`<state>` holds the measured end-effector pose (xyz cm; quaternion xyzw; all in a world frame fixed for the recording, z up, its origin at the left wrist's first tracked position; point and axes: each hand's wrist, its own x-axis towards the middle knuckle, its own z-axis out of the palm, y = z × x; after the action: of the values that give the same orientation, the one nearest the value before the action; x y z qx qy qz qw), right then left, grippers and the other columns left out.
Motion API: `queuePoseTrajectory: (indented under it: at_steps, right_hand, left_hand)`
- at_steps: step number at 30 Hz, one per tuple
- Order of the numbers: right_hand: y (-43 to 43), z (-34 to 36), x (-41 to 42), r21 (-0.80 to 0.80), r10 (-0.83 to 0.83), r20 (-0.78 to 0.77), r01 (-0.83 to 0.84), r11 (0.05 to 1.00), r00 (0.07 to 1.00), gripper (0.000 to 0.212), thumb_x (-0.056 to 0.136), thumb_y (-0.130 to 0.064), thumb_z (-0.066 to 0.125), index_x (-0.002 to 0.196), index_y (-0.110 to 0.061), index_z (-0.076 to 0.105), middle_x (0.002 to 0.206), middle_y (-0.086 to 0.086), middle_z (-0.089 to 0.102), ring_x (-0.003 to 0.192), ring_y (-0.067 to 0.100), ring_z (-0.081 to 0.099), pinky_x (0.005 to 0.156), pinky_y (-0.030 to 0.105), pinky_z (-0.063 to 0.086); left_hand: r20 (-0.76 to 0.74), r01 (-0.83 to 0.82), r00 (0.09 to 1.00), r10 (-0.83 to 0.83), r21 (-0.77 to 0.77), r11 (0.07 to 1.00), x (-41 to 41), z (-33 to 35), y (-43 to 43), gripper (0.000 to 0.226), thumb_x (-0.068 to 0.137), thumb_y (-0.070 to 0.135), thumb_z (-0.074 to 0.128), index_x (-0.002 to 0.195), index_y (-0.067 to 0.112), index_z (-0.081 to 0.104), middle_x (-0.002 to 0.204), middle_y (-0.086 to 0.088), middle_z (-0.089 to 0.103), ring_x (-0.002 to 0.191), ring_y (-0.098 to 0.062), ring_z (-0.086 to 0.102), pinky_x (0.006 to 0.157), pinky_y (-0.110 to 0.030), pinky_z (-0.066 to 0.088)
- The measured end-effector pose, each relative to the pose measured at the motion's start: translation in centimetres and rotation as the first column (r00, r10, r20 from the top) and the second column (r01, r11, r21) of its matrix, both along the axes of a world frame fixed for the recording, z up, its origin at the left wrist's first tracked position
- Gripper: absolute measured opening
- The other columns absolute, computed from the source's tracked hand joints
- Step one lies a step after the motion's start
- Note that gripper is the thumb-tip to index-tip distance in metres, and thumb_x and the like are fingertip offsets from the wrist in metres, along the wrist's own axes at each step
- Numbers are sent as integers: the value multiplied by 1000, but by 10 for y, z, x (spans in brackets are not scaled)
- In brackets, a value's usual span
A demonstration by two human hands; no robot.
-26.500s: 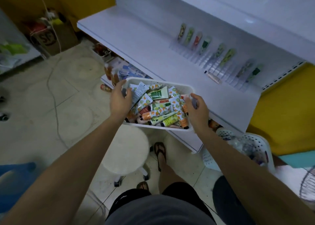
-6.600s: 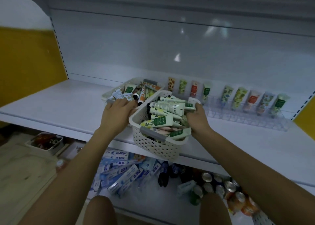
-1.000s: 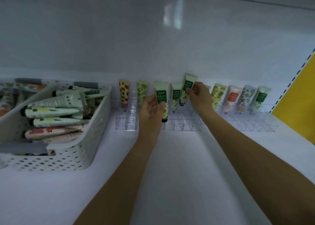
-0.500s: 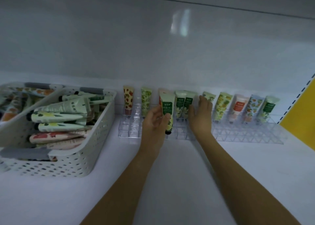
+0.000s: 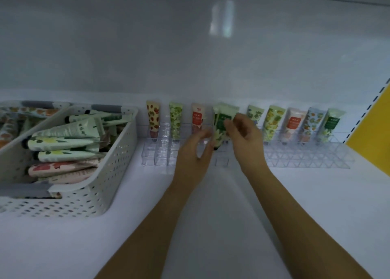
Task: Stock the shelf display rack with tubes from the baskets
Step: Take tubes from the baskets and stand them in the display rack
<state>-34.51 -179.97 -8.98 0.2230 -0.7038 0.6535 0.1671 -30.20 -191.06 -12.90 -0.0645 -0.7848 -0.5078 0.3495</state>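
My left fingers (image 5: 205,134) and right fingers (image 5: 232,126) both pinch a green-labelled tube (image 5: 219,131) over the clear rack (image 5: 295,160) at twelve o'clock.

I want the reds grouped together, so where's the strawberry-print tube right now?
In the head view, the strawberry-print tube stands at the left end of the clear rack's back row, just right of the white basket, with a green-leaf tube beside it.

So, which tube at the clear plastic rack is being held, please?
The tilted green-labelled white tube pinched by the right hand; the rest stand slotted in the rack.
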Motion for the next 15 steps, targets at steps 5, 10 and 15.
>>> queuePoseTrajectory:
  at_steps: [5,10,15]
  right_hand:
    - [28,-2,-25,-201,-218,66,227,953,974,19,88,-13,56,83,-30,49,82,-6,56,85,18,59,86,44,50]
    - [38,-8,-44,-211,-270,115,289,934,956,26,91,-6,53,77,-26,45,76,-9,51,77,10,58,86,48,50]
    - [30,-13,-54,-70,-324,69,328,942,944,25,93,-9,52,75,-25,42,75,-9,48,78,17,57,83,44,51]
  left_hand:
    - [141,-88,966,218,-611,787,2,-26,2,62,85,46,20,131,16,51,137,-3,50,132,-21,40,110,-37,9]
    - [217,-54,945,243,-633,772,1,-24,2,57,88,41,24,138,20,42,147,2,38,139,-15,26,114,-36,1]
    - [234,-43,943,238,-622,782,-1,-26,2,56,87,38,29,139,21,40,148,4,36,140,-14,24,115,-35,1]
